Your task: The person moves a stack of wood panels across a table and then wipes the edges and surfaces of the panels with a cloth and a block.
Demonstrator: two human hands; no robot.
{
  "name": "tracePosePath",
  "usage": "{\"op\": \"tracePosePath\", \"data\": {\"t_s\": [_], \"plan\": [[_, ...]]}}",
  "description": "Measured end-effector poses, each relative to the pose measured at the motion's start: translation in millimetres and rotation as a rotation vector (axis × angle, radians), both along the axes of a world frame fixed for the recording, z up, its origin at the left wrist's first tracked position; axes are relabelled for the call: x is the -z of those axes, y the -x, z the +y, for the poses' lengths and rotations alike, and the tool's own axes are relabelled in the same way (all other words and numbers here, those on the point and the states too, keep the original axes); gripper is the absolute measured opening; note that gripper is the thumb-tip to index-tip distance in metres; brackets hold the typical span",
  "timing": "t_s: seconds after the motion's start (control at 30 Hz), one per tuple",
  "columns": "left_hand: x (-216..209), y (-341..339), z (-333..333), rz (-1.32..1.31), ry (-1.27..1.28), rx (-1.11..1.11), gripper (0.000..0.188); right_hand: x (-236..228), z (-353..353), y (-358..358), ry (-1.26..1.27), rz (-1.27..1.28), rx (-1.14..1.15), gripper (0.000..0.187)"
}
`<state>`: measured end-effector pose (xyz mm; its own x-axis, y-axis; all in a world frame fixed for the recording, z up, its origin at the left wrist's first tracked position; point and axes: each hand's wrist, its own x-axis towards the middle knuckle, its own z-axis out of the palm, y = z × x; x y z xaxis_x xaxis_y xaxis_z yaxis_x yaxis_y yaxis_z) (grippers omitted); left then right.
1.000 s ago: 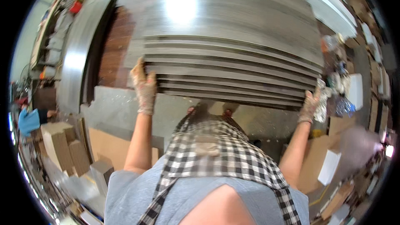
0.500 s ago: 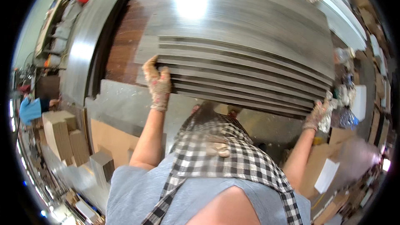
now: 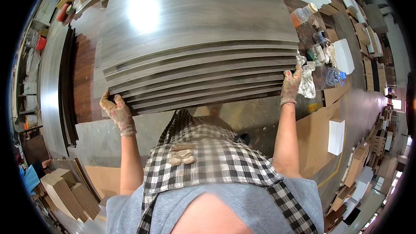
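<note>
Head: both hands on panel stack

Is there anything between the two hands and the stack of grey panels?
Nothing visible. The left hand grips the stack of grey panels at its near left corner, and the right hand at its near right corner, both directly on the panel edges.

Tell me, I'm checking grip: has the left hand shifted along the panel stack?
No clear shift: the left hand sits at the panel stack's near-left corner, beside the dark tabletop, as before.
</note>
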<state>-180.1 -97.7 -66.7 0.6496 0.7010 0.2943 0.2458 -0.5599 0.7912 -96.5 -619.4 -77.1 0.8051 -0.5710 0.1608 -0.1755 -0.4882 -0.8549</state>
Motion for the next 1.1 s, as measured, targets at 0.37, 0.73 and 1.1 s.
{"op": "tracePosePath", "data": {"t_s": [0.37,0.73,1.1], "plan": [[6.4,33.1,6.3,0.023,-0.023,0.159,0.045,-8.0,-2.3,6.9,0.023,-0.031,-0.002,0.044],[-3.7,32.5,0.3,0.068,-0.083,0.128,0.048,8.8,-9.3,1.2,0.076,-0.095,0.029,0.031],[5.0,29.3,3.7,0.085,0.037,0.046,0.049,10.7,1.5,3.7,0.193,-0.184,0.081,0.026]]}}
